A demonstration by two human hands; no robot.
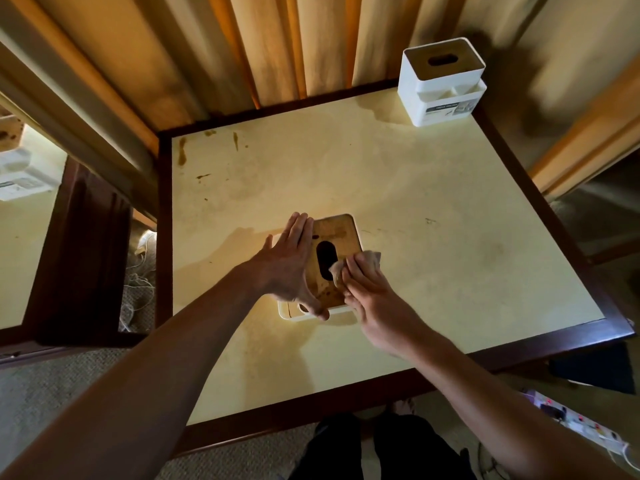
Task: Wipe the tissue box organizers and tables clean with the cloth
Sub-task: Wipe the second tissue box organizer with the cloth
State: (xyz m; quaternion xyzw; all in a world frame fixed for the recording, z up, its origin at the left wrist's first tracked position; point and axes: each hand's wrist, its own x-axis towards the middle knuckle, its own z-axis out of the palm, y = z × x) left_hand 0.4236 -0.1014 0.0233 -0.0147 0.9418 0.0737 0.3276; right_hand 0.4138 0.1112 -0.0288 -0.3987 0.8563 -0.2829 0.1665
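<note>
**Cloth meets stained lid of tissue organizer**

Seen from above, a person's right hand (367, 292) bunches a small cloth (360, 263) under curled fingers and presses it onto the wooden lid (334, 233) of a white organizer (294, 315) near the middle of a cream table (450, 209). The left hand (294, 261) lies flat along the lid's left side, fingers straight and together, thumb reaching the near white rim. The hands cover most of the box; only the lid, its dark oval slot (326, 259) and a strip of the near rim show, and the walls are hidden. Much of the cloth is buried under the right fingers, so its full shape cannot be made out. Brown smears mark the lid.

A second organizer (441, 84) stands well apart at the table's far right corner, its label too small to read. Brown stains (181, 150) dot the table's far left corner, with fainter blotches across the top. Curtains (270, 46) hang behind the table. At left, a second table (20, 237) is cut off by the frame, with a blurred white box (20, 174) on it. A power strip (581, 424) lies on the carpet at lower right, and loose cords (138, 285) sit between the tables.
</note>
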